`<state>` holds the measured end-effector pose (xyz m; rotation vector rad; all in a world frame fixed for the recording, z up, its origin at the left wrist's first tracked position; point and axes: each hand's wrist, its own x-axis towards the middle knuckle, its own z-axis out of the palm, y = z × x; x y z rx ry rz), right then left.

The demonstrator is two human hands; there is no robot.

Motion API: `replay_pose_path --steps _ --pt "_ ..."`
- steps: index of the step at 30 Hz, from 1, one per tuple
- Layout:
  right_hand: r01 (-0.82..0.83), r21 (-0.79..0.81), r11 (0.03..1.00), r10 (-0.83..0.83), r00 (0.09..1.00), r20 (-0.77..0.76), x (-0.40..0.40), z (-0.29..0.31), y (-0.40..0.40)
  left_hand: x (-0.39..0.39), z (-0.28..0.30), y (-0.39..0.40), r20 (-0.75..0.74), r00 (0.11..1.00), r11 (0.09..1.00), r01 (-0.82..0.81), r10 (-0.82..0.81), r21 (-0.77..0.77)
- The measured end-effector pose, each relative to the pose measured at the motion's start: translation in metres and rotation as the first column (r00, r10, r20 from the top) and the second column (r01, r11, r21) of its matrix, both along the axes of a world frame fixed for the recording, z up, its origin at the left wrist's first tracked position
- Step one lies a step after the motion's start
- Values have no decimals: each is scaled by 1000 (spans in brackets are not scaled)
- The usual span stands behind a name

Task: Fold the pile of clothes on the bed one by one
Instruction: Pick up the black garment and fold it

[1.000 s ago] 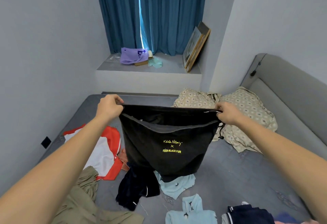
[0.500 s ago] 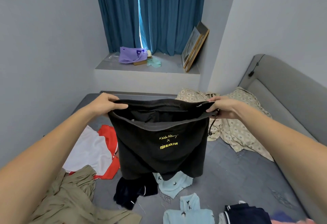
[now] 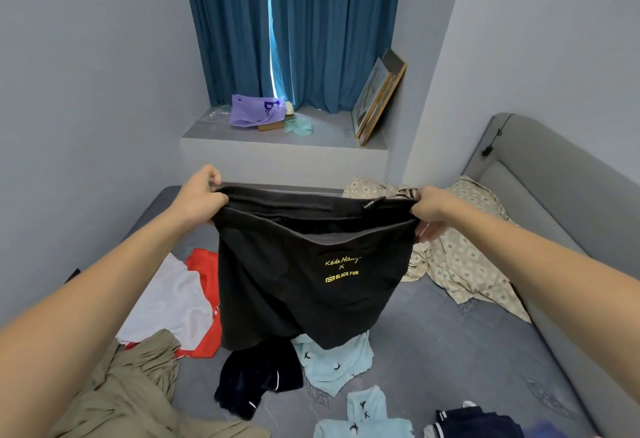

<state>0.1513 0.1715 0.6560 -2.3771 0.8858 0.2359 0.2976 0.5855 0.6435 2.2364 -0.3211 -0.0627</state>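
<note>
I hold up black shorts with a small yellow logo, stretched by the waistband above the grey bed. My left hand pinches the waistband's left end and my right hand grips its right end. The legs hang down over the clothes lying below. Loose on the bed are a red and white shirt, an olive garment, a dark navy piece and a light blue patterned piece.
A beige patterned garment lies crumpled by the grey padded headboard on the right. More light blue fabric and a navy striped item lie at the near edge. Behind is a window ledge with a purple bag and leaning picture frames.
The shorts' waistband has opened wider and tilted toward me, and the shorts have swung slightly. Both hands keep hold of the waistband ends.
</note>
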Motion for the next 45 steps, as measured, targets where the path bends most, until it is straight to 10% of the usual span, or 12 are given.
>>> replay_pose_path --steps 3,8,12,17,28,37,45 --pt "119 366 923 -166 981 100 6 -7 -4 8 4 -4 5 999 997 46 -46 62" --pt "132 517 846 -302 917 260 15 -13 -5 10 13 2 42 999 982 -36 29 186" --pt "172 381 908 -299 904 305 21 -15 -9 13 14 6 135 991 966 -59 26 251" --pt "-106 -71 992 118 972 201 22 -9 -10 19 9 6 106 994 985 -43 26 167" --pt "-100 657 747 -66 972 224 39 -24 -19 15 0 15 -157 986 991 68 -49 116" --pt "-120 505 855 -2 972 236 51 -25 -27 16 -8 25 -81 991 950 126 -107 285" --pt "-138 601 787 20 980 199 48 -18 -35 19 -20 12 -57 998 1000 -18 18 10"
